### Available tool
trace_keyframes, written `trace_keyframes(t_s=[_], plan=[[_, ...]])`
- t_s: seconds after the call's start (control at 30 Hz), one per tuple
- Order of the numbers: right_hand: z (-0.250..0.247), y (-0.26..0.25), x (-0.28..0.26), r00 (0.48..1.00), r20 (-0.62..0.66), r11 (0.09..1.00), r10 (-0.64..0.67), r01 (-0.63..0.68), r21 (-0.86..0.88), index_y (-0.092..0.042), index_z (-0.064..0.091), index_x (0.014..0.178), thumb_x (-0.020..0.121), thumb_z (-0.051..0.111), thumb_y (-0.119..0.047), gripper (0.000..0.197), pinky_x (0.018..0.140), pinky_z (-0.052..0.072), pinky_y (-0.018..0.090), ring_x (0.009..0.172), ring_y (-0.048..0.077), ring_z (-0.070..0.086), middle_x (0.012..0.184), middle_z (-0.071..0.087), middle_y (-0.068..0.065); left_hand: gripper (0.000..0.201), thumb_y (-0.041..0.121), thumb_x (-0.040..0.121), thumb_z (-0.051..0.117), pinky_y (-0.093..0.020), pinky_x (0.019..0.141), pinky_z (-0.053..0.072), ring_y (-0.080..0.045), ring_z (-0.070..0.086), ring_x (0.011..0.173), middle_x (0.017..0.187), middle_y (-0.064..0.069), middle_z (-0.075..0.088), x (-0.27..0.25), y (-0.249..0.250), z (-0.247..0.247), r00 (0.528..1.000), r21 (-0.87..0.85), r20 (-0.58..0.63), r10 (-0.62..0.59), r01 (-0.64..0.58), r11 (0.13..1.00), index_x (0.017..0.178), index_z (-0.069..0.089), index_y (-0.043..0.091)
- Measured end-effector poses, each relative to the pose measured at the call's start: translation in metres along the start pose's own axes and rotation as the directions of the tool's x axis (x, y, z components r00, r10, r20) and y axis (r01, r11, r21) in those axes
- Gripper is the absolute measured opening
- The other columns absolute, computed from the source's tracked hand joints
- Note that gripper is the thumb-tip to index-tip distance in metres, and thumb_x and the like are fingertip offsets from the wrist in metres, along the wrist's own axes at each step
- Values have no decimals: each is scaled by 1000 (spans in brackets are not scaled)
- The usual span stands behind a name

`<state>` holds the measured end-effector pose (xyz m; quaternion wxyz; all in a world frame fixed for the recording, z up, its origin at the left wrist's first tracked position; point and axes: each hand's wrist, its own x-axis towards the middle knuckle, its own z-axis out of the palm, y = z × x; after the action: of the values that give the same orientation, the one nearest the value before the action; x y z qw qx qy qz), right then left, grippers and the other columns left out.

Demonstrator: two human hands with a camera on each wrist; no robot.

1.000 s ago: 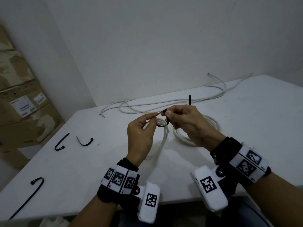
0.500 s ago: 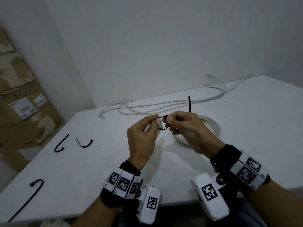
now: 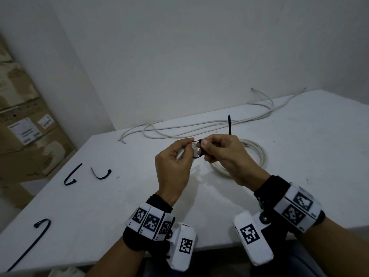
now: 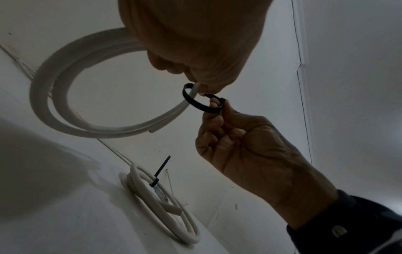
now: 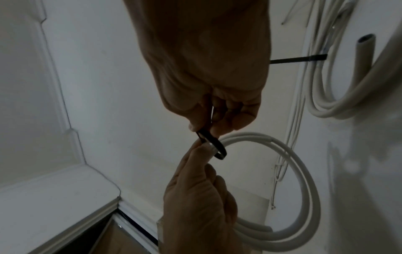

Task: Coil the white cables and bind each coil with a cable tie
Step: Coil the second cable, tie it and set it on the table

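Above the table, both hands work a black cable tie [image 3: 198,152] looped round a small white cable coil [image 4: 65,103]. My left hand [image 3: 189,141] pinches the tie's tail between thumb and forefinger, and the coil [image 5: 300,171] hangs from its fingers. My right hand [image 3: 203,146] pinches the tie at its head; the loop [image 4: 200,101] is still loose round the strands. Behind the right hand, a second white coil [image 3: 253,156] lies on the table, bound by a tie whose tail [image 3: 229,124] sticks straight up.
Loose white cables [image 3: 199,128] run along the table's back edge by the wall. Three spare black ties [image 3: 72,174] [image 3: 100,173] [image 3: 30,242] lie on the table's left side. Cardboard boxes [image 3: 24,136] stand off the left edge.
The hands have stayed together at the tie and drifted slightly right. The left hand has drawn the tail a little out of the head.
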<state>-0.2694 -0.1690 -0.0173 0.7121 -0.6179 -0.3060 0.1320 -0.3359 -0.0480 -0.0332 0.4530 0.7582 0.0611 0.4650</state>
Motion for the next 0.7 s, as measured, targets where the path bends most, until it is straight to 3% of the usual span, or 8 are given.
trace_keyframes(t_s=[0.07,0.2,0.3,0.4,0.5,0.63,0.7], plan=[[4,1,0,998,-35,996,-44,41,-74,-10,65,80,93,56,-8,17,59,44,22,56,9,54,72,66,8,14,8,86,64,-14,73,52,-2,69,80,83,10,73,0,0,0,1000,-8,6,-14,14,1000,94,76,12],[7,3,2,987,-115,990,-108,96,-104,-16,55,96,92,58,-11,7,60,50,21,54,6,59,67,68,4,17,15,84,61,-35,76,58,-9,71,80,85,6,75,0,0,0,1000,3,4,-19,19,1000,93,76,16],[9,7,1,941,-88,881,-327,270,-388,-16,59,93,91,58,-9,7,59,48,17,60,9,59,70,66,2,16,16,84,62,-41,75,59,-11,71,80,82,7,75,2,1,0,999,-11,4,-53,54,999,91,76,18],[13,12,0,890,-27,760,-455,372,-532,-5,66,94,89,59,-5,9,62,44,9,66,7,56,79,67,3,15,16,84,62,-34,74,59,-8,71,79,80,10,75,2,3,-1,998,-22,32,-59,59,998,90,76,17],[13,13,1,861,-41,736,-507,407,-541,-4,67,94,89,58,-6,10,64,42,5,70,6,56,80,65,-3,17,7,87,64,-19,73,55,-3,70,79,79,13,74,-1,7,-1,998,-27,41,-43,44,999,91,75,19],[12,7,0,916,-14,808,-401,347,-476,-10,59,98,90,59,-7,8,61,44,8,70,8,59,71,62,-5,14,5,88,65,-25,73,57,-8,71,79,84,4,75,0,7,-2,998,-45,58,-38,41,998,93,76,13],[8,1,2,909,9,788,-418,367,-495,-13,56,95,88,62,-9,10,60,41,6,72,7,58,69,62,-5,14,5,88,65,-26,75,56,-9,71,80,84,2,76,2,8,-3,997,-56,69,-46,50,997,91,76,13]])
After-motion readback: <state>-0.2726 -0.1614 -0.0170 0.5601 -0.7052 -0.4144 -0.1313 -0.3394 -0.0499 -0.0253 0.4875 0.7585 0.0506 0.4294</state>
